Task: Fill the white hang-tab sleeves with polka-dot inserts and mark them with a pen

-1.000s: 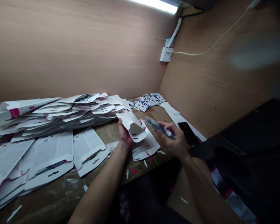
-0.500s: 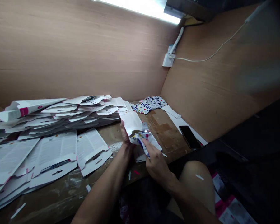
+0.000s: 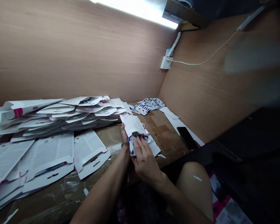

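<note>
Head view: the left hand (image 3: 125, 138) grips a white printed card (image 3: 131, 125) from beneath; the right hand (image 3: 144, 160), fingers curled, has just pressed a folded printed foil packet (image 3: 132, 147) onto it, above the scarred wooden bench (image 3: 112, 137).

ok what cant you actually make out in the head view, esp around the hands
Head view:
The printed piece: mostly covered by the right hand, so its print can't be read.
The dark bit by its fingers: too small to identify.
The left hand: largely behind the white card, so its grip is hidden.
The pale shape at upper right: too blurred to identify.
</note>
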`<action>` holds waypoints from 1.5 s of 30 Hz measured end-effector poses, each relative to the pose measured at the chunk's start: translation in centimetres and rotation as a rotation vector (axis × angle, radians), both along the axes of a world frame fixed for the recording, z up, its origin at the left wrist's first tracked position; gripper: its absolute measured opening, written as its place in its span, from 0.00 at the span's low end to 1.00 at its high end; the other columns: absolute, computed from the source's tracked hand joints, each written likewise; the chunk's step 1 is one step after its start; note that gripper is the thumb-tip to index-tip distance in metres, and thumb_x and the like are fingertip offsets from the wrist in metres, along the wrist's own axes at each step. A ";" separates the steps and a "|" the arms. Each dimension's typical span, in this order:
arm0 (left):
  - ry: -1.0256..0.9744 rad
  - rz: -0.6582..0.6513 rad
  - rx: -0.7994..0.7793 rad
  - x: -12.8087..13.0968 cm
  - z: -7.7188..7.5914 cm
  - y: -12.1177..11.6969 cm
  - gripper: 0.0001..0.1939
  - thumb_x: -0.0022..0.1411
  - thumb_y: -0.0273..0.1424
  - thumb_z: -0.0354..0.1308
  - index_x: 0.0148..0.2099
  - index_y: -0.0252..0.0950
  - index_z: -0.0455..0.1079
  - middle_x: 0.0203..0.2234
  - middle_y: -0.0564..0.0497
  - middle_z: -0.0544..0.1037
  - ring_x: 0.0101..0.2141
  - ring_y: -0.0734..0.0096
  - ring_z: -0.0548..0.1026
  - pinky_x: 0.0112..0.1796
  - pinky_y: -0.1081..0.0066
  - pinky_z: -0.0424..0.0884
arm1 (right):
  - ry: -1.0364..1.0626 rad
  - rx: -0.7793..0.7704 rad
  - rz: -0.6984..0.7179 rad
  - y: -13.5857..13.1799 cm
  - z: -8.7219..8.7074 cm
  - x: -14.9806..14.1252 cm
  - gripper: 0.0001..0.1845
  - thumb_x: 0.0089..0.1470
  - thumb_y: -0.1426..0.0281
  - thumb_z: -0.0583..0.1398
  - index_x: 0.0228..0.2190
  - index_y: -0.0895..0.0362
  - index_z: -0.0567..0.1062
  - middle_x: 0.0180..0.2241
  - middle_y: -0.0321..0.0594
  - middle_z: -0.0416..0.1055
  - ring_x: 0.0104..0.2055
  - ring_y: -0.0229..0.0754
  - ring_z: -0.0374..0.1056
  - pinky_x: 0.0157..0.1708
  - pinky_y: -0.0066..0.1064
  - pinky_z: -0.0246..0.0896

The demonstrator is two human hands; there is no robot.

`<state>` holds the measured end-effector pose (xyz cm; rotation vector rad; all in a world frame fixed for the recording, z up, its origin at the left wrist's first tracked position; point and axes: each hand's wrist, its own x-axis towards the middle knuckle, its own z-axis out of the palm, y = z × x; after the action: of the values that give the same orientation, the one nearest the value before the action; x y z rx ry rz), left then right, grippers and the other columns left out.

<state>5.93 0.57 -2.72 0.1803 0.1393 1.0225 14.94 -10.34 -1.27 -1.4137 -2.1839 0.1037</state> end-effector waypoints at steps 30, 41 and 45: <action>0.022 0.096 0.017 1.0 0.3 -0.4 0.38 0.65 0.59 0.57 0.64 0.35 0.70 0.45 0.40 0.84 0.45 0.45 0.84 0.50 0.43 0.79 | -0.083 0.091 -0.061 -3.6 0.8 3.0 0.28 0.71 0.68 0.56 0.68 0.61 0.64 0.62 0.59 0.71 0.61 0.60 0.69 0.59 0.51 0.68; -0.030 0.010 -0.004 2.6 -0.8 -1.6 0.36 0.67 0.58 0.53 0.59 0.32 0.74 0.44 0.34 0.84 0.49 0.39 0.82 0.56 0.41 0.73 | -0.203 -0.251 -0.154 3.5 3.7 2.8 0.21 0.71 0.57 0.55 0.42 0.61 0.80 0.39 0.60 0.79 0.40 0.57 0.77 0.38 0.40 0.68; -0.116 0.026 0.016 2.9 -2.2 -0.1 0.42 0.64 0.65 0.51 0.57 0.32 0.75 0.49 0.28 0.80 0.55 0.35 0.78 0.58 0.39 0.69 | -0.197 0.157 -0.164 1.2 3.3 2.5 0.18 0.69 0.69 0.53 0.30 0.56 0.78 0.32 0.55 0.75 0.34 0.52 0.71 0.34 0.39 0.62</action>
<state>8.87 0.50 -4.95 0.1339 0.0282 1.0580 17.49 -9.15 1.99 -1.5606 -2.1647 -0.2705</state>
